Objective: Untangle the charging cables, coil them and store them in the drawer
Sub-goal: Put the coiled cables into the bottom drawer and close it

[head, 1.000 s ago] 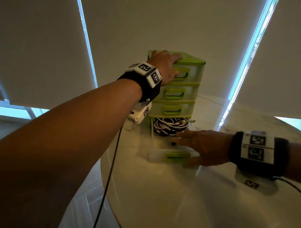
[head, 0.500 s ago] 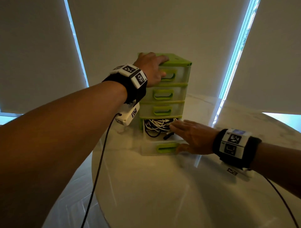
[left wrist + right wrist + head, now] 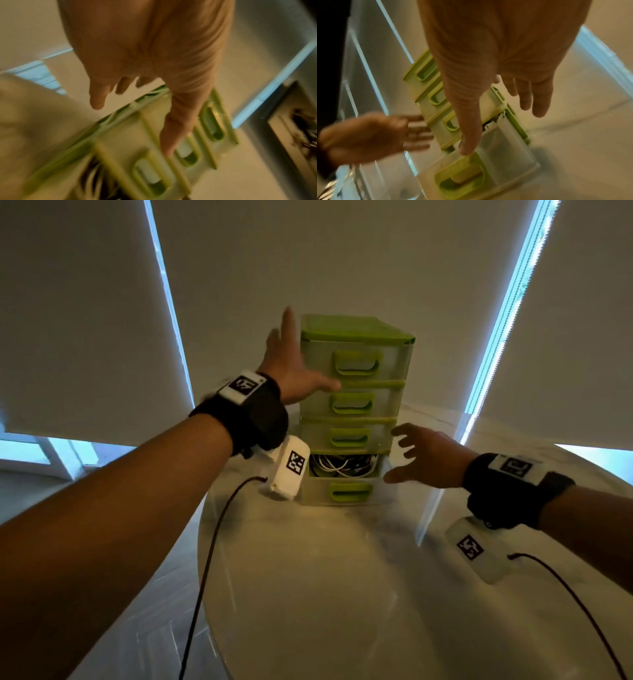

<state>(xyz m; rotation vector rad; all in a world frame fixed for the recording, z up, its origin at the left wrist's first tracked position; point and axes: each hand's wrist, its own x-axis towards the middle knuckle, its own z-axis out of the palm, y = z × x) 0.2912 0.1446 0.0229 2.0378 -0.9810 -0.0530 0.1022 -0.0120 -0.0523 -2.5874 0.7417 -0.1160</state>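
A small drawer unit (image 3: pixel 394 364) with green trim and four drawers stands on the table. Its bottom drawer (image 3: pixel 349 491) is open a crack, and black and white cables (image 3: pixel 339 465) lie coiled inside. My left hand (image 3: pixel 291 368) is open at the unit's left side, fingers pointing up and thumb across the second drawer's front. I cannot tell whether it touches. My right hand (image 3: pixel 428 457) hovers open with spread fingers just right of the lower drawers, holding nothing. The blurred wrist views show the left hand (image 3: pixel 145 54) over the unit (image 3: pixel 128 135) and the right hand (image 3: pixel 496 54) above the bottom drawer (image 3: pixel 496 155).
The unit stands at the far side of a round white marble table (image 3: pixel 308 594), whose left edge drops to the floor. Pale roller blinds (image 3: pixel 85 302) hang close behind. Thin dark leads run from both wrist cameras across the table.
The bottom drawer has slid almost fully in. My right hand has left its front and lifted to the right. My left hand has come off the unit's top to its left side.
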